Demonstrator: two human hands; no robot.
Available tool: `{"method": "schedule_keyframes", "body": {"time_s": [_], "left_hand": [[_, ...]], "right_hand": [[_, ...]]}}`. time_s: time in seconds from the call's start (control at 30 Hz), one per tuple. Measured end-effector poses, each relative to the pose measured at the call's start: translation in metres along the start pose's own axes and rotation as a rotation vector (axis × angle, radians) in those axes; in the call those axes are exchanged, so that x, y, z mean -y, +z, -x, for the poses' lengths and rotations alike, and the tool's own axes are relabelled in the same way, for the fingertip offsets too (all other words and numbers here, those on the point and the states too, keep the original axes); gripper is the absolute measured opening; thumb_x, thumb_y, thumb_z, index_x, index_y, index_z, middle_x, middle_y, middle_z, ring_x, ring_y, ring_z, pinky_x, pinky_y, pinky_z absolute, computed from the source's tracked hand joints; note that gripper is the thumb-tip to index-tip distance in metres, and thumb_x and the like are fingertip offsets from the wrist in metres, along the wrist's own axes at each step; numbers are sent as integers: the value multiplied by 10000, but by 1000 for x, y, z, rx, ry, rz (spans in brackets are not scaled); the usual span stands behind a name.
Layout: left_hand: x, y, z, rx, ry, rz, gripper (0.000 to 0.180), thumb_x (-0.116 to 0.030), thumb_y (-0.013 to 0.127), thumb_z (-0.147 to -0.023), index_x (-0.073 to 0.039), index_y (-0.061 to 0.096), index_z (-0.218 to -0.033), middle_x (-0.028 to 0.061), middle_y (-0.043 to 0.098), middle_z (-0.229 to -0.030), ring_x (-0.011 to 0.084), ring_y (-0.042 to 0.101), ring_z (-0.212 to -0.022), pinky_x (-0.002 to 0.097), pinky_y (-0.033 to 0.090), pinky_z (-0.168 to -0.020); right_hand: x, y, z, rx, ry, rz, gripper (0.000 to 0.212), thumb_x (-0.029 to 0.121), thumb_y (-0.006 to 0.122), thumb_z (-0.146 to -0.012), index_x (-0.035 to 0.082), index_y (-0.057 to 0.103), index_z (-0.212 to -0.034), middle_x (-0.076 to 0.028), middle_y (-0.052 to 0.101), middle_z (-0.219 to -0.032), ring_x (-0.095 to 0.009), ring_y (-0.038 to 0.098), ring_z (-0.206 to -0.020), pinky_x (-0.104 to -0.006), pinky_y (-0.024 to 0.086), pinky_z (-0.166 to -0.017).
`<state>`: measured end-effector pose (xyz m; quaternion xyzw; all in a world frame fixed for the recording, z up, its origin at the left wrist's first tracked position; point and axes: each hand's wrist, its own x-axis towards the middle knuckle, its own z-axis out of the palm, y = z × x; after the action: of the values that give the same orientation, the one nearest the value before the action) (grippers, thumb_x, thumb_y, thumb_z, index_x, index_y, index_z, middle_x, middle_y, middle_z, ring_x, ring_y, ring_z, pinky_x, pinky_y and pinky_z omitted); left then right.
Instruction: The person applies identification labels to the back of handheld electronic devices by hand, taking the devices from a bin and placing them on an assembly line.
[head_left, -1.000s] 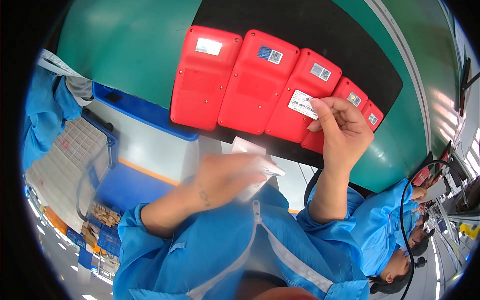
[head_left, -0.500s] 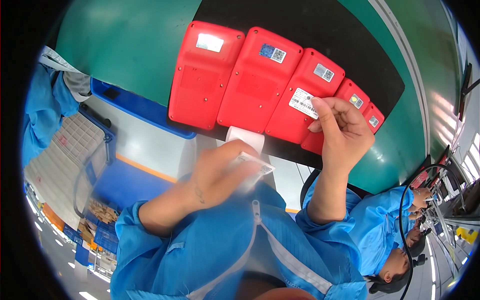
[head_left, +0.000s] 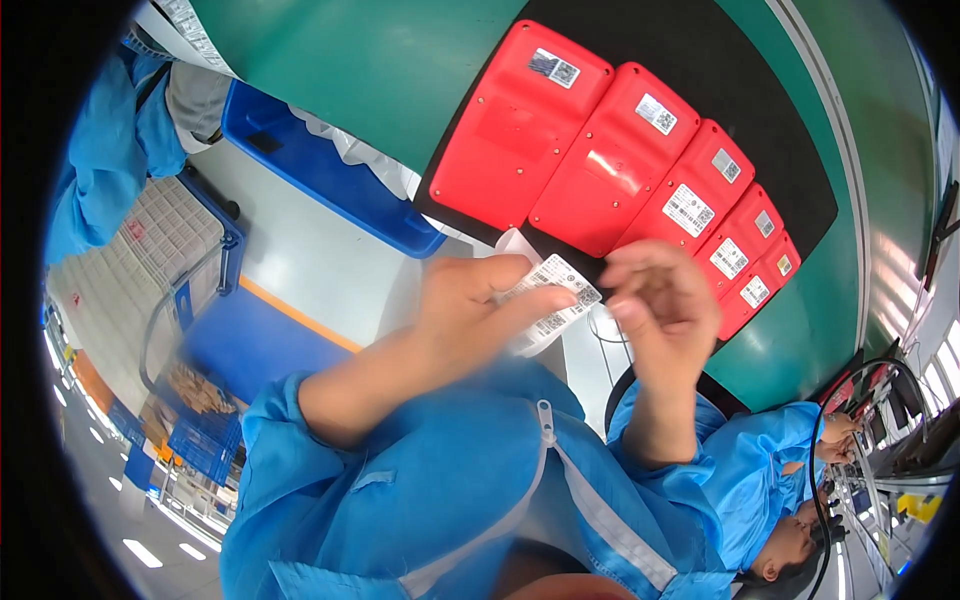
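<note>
My left hand (head_left: 470, 310) is closed on a strip of white printed labels (head_left: 562, 285), thumb on top. Part of the white backing paper (head_left: 513, 243) curls up behind its fingers. Close to the strip's right end hovers my right hand (head_left: 665, 320), slightly blurred, its thumb and curled fingers apart with nothing visible between them. Several red plastic casings (head_left: 520, 125) lie side by side beyond both hands, each with a small sticker near its far end. The three at the right also bear a larger white label (head_left: 690, 210); the two at the left do not.
The casings rest on a black mat (head_left: 690, 50) over a green tabletop (head_left: 330, 60). A long blue tray (head_left: 310, 165) sits at the left, near a person's blue sleeve (head_left: 105, 165). Another person in blue (head_left: 750, 490) is at the lower right, beside a black cable (head_left: 820, 470).
My right hand has left the label on the middle casing and come to the strip. The left hand has raised the strip toward it. The view has shifted, moving the casings rightward.
</note>
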<state>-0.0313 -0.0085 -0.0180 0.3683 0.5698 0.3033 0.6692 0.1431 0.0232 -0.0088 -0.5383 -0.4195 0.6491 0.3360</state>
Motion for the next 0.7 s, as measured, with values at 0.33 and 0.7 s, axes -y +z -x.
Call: {"method": "schedule_keyframes", "body": {"time_s": [0.33,0.7], "left_hand": [[-15,-24,3,291,-185,64,238,-158,614,-777,-9,555,-953,77,625,-721,112,602,-582,242,474,-498],[-90,-167,89,-1021,661,-457,256,-212,407,-874,-6,514,-767,50,486,-652,119,481,-552,212,386,-523]], "right_hand": [[-7,27,-5,-240,-364,165,118,-74,639,-691,-53,597,-800,-106,602,-717,-138,565,-654,-219,449,-569],[4,15,-45,-396,-44,132,83,7,649,-736,-37,591,-776,-60,595,-636,-77,565,-525,-176,467,-496]]}}
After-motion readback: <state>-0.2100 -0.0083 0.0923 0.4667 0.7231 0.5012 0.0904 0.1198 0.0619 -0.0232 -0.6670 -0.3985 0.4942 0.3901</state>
